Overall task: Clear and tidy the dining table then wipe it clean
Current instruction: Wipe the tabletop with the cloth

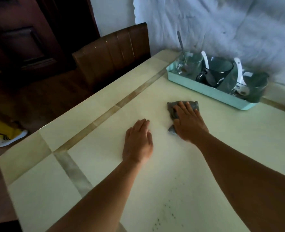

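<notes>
A grey cloth lies on the cream dining table near its middle. My right hand presses flat on the cloth with straight fingers, and cloth edges show beyond the fingertips and beside the thumb. My left hand rests flat on the bare tabletop just to the left of it, holding nothing. Small dark specks dot the table near its front edge, between my forearms.
A light blue tray at the back right holds glass cups, a dark glass bowl, white spoons and a metal spoon. A brown chair stands at the table's far left side. A white sheet covers the wall behind. A person's shoe shows on the floor at left.
</notes>
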Tool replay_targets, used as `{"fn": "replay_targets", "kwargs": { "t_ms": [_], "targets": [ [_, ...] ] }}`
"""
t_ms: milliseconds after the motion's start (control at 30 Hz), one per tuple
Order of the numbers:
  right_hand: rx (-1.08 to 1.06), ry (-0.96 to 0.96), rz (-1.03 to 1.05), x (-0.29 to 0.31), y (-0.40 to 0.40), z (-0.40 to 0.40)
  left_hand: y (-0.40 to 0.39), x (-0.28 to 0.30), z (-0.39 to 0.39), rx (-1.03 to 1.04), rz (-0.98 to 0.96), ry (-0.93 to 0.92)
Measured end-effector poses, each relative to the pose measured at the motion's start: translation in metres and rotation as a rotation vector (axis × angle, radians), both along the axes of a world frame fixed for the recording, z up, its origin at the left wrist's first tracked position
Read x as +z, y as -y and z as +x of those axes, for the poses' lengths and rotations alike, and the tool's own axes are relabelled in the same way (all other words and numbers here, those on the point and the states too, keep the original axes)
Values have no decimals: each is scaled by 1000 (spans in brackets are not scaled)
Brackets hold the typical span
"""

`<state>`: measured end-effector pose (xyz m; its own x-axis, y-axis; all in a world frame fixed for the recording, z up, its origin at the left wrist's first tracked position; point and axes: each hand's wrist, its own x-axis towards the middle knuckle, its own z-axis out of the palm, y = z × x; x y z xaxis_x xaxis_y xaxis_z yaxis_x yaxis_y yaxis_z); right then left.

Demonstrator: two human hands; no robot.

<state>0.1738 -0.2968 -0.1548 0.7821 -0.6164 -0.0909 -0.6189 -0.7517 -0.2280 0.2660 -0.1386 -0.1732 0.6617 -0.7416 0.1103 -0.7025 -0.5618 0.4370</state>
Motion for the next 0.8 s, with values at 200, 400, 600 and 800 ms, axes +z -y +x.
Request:
{"fn": "replay_targets", "kwargs": {
  "t_ms": [200, 400, 600, 800],
  "targets": [
    [-108, 85, 16, -3, 12, -15, -2, 3, 0, -19, -54, -58],
    [11, -36, 1, -6, -45, -48, -27, 10, -8, -84, 1, -36],
    [136, -102, 37, -1, -148, -72, -88, 17, -34, -22, 28, -51],
    [204, -75, 95, 0, -251, -91, -155, 27, -77, -43, 8, -107]
  ]
}}
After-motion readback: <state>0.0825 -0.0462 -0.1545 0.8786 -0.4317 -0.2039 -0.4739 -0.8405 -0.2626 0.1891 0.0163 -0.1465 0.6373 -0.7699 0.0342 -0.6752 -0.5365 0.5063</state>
